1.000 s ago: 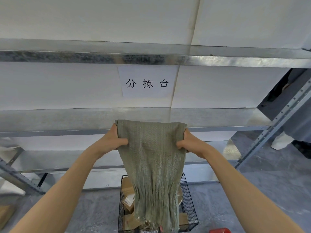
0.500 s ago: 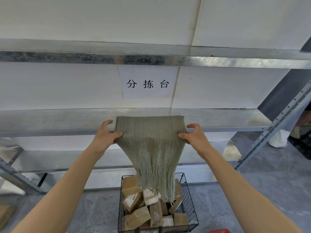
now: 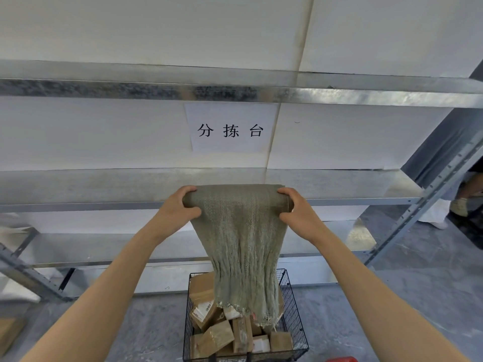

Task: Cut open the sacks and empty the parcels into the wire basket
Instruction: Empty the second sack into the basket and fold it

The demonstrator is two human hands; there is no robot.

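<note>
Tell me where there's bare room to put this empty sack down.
The steel shelf behind the sack lies bare either side of both hands, and so does the lower shelf. The wire basket is crowded with parcels.

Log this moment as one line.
left hand: grips sack top | right hand: grips sack top | sack: limp, hanging over basket | boxes: in basket

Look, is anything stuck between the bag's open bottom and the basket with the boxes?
Nothing visible. The sack, held by the left hand and right hand, hangs with its frayed end over the wire basket, right above the parcels.
</note>
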